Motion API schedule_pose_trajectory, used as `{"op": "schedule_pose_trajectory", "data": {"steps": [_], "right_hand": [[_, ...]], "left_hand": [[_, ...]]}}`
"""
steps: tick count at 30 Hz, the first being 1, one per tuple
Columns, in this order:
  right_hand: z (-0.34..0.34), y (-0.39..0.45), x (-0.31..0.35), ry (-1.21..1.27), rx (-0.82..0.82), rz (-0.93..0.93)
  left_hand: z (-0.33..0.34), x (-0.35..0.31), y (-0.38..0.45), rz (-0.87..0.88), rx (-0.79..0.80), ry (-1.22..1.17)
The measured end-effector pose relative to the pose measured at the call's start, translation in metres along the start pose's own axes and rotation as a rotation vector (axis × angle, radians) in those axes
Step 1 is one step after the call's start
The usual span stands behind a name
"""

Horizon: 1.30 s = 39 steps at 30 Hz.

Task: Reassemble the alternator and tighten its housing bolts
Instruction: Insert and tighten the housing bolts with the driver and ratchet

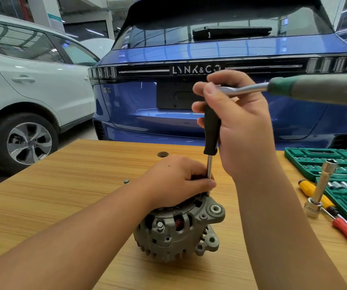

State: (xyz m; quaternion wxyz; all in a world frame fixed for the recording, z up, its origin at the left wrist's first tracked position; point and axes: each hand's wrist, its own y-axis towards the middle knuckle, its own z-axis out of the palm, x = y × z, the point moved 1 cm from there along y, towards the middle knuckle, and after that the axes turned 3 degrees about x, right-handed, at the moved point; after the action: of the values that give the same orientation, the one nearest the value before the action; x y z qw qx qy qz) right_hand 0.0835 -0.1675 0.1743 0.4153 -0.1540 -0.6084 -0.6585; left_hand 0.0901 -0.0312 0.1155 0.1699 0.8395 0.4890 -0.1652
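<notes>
Though gripped, alternator (178, 229) under left hand (174, 181)

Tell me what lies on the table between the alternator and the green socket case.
In the head view, between the alternator and the green socket case: the right forearm, bare wood, and by the case a socket extension.
</notes>
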Motion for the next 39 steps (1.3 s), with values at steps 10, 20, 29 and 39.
{"op": "schedule_pose_trajectory", "data": {"steps": [10, 20, 29, 39], "right_hand": [[-0.007, 0.007, 0.001, 0.326, 0.282, 0.194], [-0.006, 0.002, 0.002, -0.040, -0.191, 0.132], [-0.012, 0.005, 0.010, 0.517, 0.041, 0.372], [0.002, 0.002, -0.011, -0.060, 0.065, -0.045]], "left_hand": [[-0.001, -0.002, -0.001, -0.017, -0.009, 0.030], [0.000, 0.001, 0.001, 0.019, 0.003, 0.064], [-0.001, 0.002, 0.000, 0.011, -0.001, 0.015], [0.000, 0.002, 0.000, -0.014, 0.006, 0.024]]}}
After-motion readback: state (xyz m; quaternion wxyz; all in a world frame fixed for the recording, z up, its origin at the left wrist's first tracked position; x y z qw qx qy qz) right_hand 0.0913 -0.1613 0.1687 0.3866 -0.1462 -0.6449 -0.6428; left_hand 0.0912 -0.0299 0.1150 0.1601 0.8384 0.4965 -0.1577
